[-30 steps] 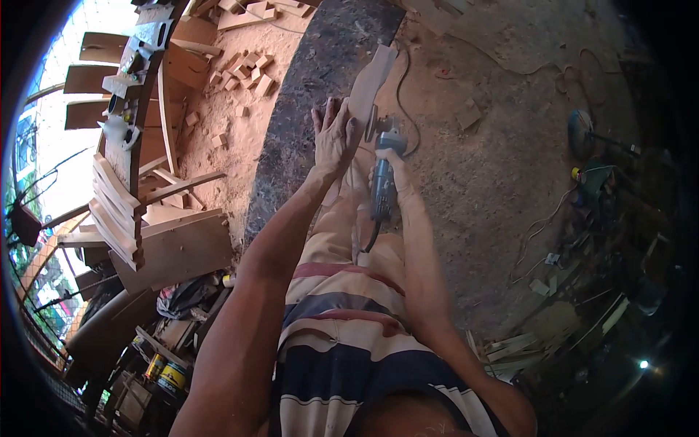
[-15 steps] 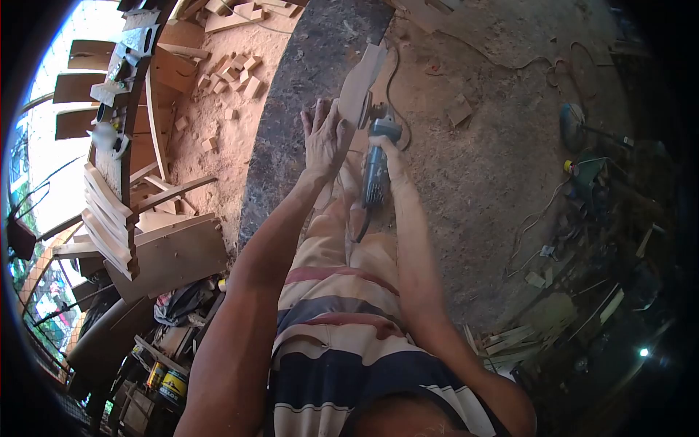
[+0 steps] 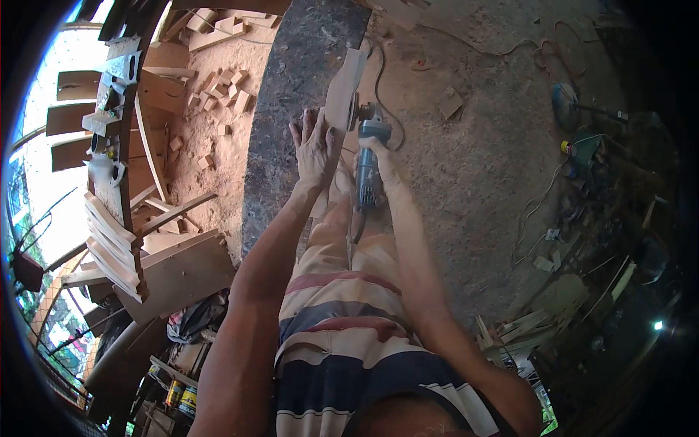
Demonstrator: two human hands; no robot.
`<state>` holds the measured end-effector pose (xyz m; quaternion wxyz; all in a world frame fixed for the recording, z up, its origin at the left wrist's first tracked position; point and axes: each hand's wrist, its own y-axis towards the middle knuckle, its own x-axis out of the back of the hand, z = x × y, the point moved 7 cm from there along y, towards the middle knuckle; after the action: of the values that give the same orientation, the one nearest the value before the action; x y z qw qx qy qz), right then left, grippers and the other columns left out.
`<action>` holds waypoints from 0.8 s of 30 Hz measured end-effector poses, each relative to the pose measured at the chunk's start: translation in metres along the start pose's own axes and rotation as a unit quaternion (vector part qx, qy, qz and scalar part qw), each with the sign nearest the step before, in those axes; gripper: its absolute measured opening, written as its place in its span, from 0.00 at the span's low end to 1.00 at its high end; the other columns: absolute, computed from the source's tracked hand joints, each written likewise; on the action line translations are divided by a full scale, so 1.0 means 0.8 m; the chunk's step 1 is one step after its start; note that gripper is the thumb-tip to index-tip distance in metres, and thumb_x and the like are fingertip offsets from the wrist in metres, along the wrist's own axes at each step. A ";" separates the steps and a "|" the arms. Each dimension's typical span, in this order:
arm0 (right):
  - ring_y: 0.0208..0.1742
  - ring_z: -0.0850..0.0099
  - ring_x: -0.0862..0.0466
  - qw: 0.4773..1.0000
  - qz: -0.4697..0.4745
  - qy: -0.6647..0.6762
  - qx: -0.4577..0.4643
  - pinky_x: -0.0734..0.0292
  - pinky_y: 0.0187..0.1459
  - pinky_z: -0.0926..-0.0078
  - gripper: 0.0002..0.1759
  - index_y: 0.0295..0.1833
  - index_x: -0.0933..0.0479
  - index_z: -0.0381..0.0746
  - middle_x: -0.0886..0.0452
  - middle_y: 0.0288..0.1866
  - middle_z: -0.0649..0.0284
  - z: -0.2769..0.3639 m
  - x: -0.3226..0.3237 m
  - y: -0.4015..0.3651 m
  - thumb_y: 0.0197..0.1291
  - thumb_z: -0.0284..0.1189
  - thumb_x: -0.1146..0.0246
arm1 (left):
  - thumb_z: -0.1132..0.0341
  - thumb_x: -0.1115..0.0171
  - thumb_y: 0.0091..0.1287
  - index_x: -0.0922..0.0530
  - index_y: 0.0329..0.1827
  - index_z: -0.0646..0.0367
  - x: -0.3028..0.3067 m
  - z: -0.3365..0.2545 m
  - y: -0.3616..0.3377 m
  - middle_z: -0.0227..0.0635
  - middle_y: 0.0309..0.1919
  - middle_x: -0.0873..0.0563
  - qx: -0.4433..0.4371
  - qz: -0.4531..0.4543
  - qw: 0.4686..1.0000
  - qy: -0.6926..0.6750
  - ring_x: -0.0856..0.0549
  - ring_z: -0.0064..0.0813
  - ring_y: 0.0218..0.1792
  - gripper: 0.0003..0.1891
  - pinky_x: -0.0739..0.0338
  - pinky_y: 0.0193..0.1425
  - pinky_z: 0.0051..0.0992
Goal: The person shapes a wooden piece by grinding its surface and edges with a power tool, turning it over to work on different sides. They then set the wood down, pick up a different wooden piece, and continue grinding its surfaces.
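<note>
My left hand (image 3: 313,149) lies flat with fingers spread against a long shaped wooden piece (image 3: 342,84) that stands up from my lap. My right hand (image 3: 378,167) grips the body of a blue-grey angle grinder (image 3: 366,156), whose disc end touches the right edge of the wooden piece. The grinder's cable (image 3: 378,73) runs off over the dusty floor. My striped shirt fills the lower middle of the view.
Sawdust covers the floor. Small wood blocks (image 3: 222,87) lie scattered at upper left. Stacked curved wooden parts and boards (image 3: 116,240) stand at left. Paint cans (image 3: 182,397) sit at lower left. Tools and offcuts (image 3: 582,167) clutter the right side.
The wooden piece, both hands and the grinder have shifted slightly left and down in view as my head moved. The grinder stays against the wood's edge.
</note>
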<state>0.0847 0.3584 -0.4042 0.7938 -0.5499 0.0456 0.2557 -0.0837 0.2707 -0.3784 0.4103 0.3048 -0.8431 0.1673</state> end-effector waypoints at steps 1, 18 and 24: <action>0.25 0.69 0.12 1.000 0.000 0.016 0.004 0.14 0.30 0.69 0.26 0.46 0.15 0.37 0.13 0.30 0.62 0.001 -0.003 0.000 0.59 0.48 0.19 | 0.52 0.55 0.91 0.33 0.91 0.58 0.001 -0.001 -0.001 0.52 0.88 0.28 0.002 0.000 1.000 0.001 0.42 0.51 0.94 0.32 0.65 0.98 0.60; 0.25 0.70 0.12 0.996 -0.047 -0.005 0.081 0.14 0.30 0.69 0.27 0.47 0.15 0.36 0.12 0.31 0.60 0.018 -0.008 0.002 0.59 0.49 0.19 | 0.47 0.63 0.93 0.34 0.92 0.59 -0.010 0.008 0.003 0.51 0.88 0.29 -0.005 0.021 0.999 0.026 0.42 0.56 0.94 0.34 0.65 0.96 0.63; 0.24 0.70 0.12 0.997 -0.039 -0.050 0.039 0.14 0.28 0.68 0.26 0.46 0.15 0.37 0.13 0.30 0.61 0.012 0.009 -0.013 0.59 0.48 0.19 | 0.47 0.60 0.93 0.33 0.91 0.63 -0.010 0.006 0.004 0.54 0.89 0.31 0.001 0.028 0.999 0.018 0.44 0.52 0.95 0.35 0.67 0.97 0.61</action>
<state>0.0933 0.3668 -0.3940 0.8252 -0.5065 -0.0060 0.2498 -0.0850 0.2736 -0.3877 0.4205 0.2785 -0.8435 0.1849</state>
